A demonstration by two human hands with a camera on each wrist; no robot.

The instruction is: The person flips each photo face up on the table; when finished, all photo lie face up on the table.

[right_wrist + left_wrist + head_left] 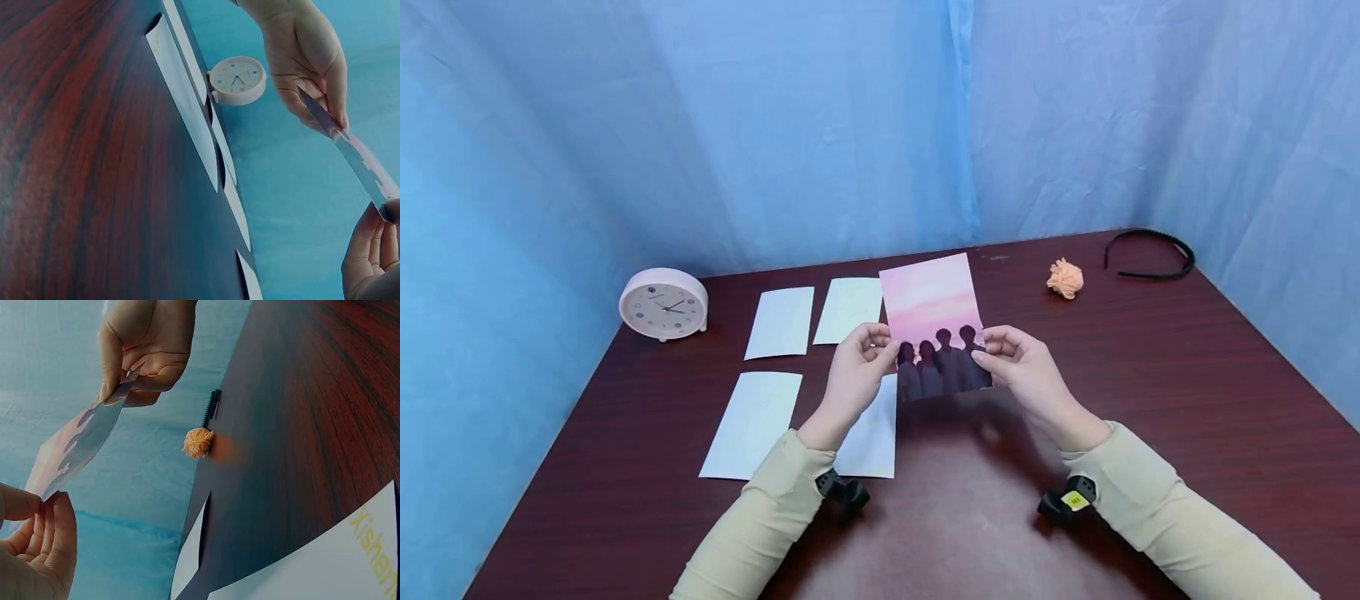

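Note:
A photo print [931,296] with a pink sky and dark silhouettes of several people is held up over the table, tilted. My left hand [859,367] pinches its left edge between thumb and fingers. On the opposite edge, my right hand [1033,371] pinches it the same way. Both wrist views show the print [78,447] slightly bent between the two hands. White sheets lie on the table beside and beyond my left hand: a front left sheet [754,425], a back left sheet [780,322], another back sheet [850,310] and one [872,433] partly hidden under my left forearm.
A round white clock [664,304] stands at the table's back left. Toward the back right lie a crumpled peach-coloured scrunchie-like thing [1065,278] and a black headband [1180,250]. Blue curtains [820,125] hang behind the dark red wooden table [1150,358].

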